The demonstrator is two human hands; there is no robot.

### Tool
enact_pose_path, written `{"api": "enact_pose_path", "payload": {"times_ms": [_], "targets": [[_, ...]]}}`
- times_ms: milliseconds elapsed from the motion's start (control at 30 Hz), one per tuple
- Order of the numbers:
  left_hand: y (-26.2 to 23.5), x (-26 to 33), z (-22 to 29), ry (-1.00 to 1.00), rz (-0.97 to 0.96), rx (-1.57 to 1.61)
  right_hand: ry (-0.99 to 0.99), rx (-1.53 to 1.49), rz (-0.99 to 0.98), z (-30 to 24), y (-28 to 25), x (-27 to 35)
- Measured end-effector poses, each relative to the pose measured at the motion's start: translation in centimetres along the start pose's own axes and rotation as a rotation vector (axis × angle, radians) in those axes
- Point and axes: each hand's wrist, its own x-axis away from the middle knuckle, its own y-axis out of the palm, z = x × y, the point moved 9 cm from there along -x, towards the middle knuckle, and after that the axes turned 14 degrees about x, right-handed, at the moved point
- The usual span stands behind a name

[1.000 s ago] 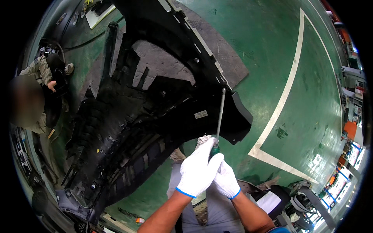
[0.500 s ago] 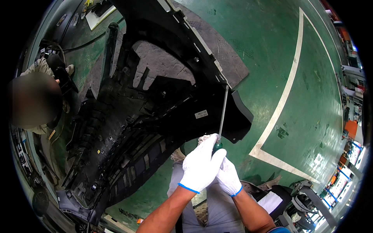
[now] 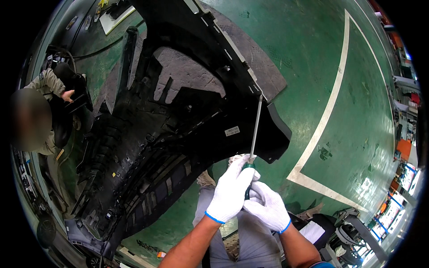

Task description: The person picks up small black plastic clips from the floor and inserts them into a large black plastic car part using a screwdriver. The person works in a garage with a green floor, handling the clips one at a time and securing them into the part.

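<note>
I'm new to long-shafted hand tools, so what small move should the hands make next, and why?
Probably a gentle nudge to check the tip's seating. The long-shafted tool ends over the black panel's edge, but contact there can't be made out. The left hand grips its green handle near the shaft, with the right hand at the handle's lower end, so both could steady it.
</note>
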Motion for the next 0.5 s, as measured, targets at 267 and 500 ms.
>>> {"api": "enact_pose_path", "payload": {"times_ms": [267,500], "targets": [[-0.2,0.4,0.6,-0.004,0.047,-0.017,-0.131,0.495,0.052,-4.6,-1.6,0.7],[0.5,1.1,3.6,0.172,0.127,-0.418,-0.267,0.241,0.347,-8.1,-5.5,-0.2]]}}
